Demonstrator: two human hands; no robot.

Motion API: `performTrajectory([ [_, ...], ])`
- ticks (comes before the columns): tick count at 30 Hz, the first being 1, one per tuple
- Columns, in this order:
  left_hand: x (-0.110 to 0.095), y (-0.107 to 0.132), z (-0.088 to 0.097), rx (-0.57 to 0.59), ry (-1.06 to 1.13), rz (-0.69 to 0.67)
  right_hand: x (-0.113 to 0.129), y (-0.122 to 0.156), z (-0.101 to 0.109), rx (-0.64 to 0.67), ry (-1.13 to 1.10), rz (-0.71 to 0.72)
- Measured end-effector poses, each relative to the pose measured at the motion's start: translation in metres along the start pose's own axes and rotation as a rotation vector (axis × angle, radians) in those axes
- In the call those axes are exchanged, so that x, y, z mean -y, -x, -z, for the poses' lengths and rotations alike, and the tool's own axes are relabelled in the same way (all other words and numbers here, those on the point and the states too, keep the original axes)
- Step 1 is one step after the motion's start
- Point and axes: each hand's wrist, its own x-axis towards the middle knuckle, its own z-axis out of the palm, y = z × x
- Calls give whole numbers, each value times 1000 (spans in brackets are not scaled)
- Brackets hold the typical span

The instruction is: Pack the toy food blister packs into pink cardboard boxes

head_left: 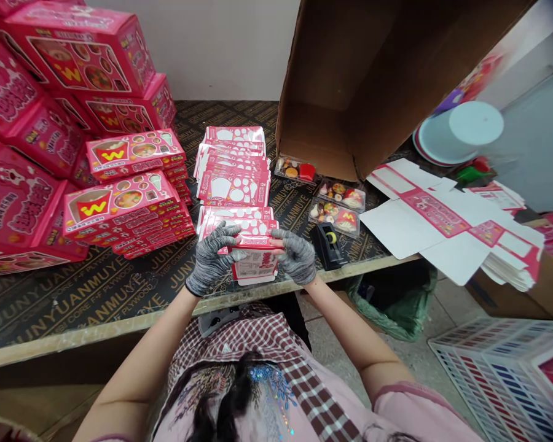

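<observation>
Both of my hands wear grey knit gloves with bare fingertips showing. Between them, near the table's front edge, is a small pink box point(255, 265) with a printed white panel and a flap hanging toward me. My left hand point(216, 253) grips its left end, and my right hand point(295, 252) grips its right end. Just beyond lie flat pink cartons with white cut-out windows point(235, 187), fanned in an overlapping row. Whether the held box is fully folded is partly hidden by my fingers.
Stacks of finished pink boxes point(124, 209) stand at left, larger pink cartons point(83, 55) behind them. To the right are clear packs of toy food point(334, 216), a tape dispenser point(328, 245), a big open cardboard box point(322, 123), unfolded carton sheets point(400, 227) and a lined bin point(391, 301).
</observation>
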Motion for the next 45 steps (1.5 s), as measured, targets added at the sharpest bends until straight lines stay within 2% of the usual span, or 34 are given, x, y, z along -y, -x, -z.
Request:
performTrajectory([
  [3, 5, -10, -3, 193, -233, -204, -7, 3, 6, 64, 67, 117],
  [5, 2, -18, -8, 320, -328, -274, -8, 6, 16, 62, 101, 156],
  [7, -6, -22, -11, 373, -403, -321, -10, 11, 35, 4, 165, 138],
  [10, -20, -21, -12, 347, -520, -395, -27, 27, 85, -261, 343, 22],
  [12, -25, -17, -15, 317, -577, -445, -49, 41, 124, -432, 484, -89],
  [13, -25, -14, -19, 299, -601, -472, -62, 48, 141, -471, 545, -156],
  [15, -21, -7, -29, 262, -651, -533, -87, 59, 166, -451, 605, -310],
  [17, -13, 1, -40, 222, -697, -566, -106, 65, 177, -360, 592, -440],
  [19, -5, 9, -46, 197, -718, -550, -118, 66, 176, -285, 556, -502],
  [21, -1, 13, -46, 203, -722, -506, -123, 63, 171, -265, 534, -510],
  [24, -8, 12, -42, 244, -743, -498, -123, 61, 164, -283, 530, -489],
  [26, -18, 7, -43, 258, -782, -516, -121, 64, 162, -326, 507, -471],
  [30, -30, -3, -50, 238, -854, -590, -117, 79, 160, -487, 289, -505],
  [33, -25, -3, -52, 191, -845, -623, -118, 95, 155, -519, 234, -564],
  [37, -16, 0, -50, 211, -765, -533, -124, 107, 144, -561, 251, -628],
  [39, -15, 0, -50, 207, -770, -540, -125, 109, 141, -593, 269, -639],
  [42, -17, 0, -51, 179, -800, -582, -116, 109, 140, -637, 267, -634],
  [45, -22, -1, -53, 147, -818, -649, -90, 106, 132, -602, 198, -620],
])
